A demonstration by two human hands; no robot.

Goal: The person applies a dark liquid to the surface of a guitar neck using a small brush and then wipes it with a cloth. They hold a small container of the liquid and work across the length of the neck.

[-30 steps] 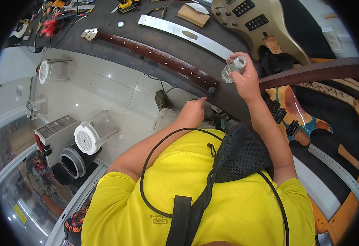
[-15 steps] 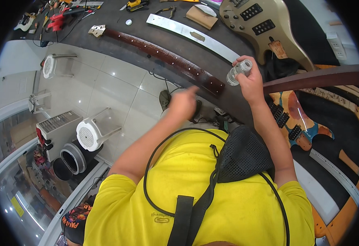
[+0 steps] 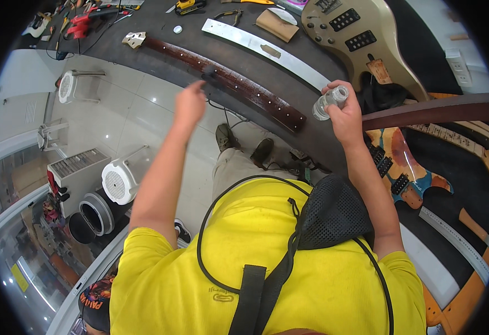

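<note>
A guitar neck point(image 3: 250, 92) with a dark reddish-brown fingerboard and pale dot inlays lies along the bench edge, its light headstock point(image 3: 134, 39) at the far left. Whitish sheen streaks its surface. My left hand point(image 3: 190, 104) is closed, fingertips beside the neck's near edge around its middle. A blurred dark patch lies over the fingerboard by those fingertips; I cannot make out what it is. My right hand point(image 3: 345, 120) grips a small clear glass bottle point(image 3: 330, 103), uncapped and tilted, above the bench near the neck's wide end.
Behind the neck lies a long metal straightedge point(image 3: 272, 52). A gold guitar body point(image 3: 362, 28) stands at the back right, with a wood-and-blue guitar body point(image 3: 409, 162) nearer. A small white cap point(image 3: 177, 29), pliers point(image 3: 230, 17) and a sanding block point(image 3: 277, 24) sit farther back. White stools point(image 3: 119, 181) stand on the floor.
My left hand has swept left along the neck, from near its wide end to around its middle. The right hand with the glass bottle has shifted only slightly.
</note>
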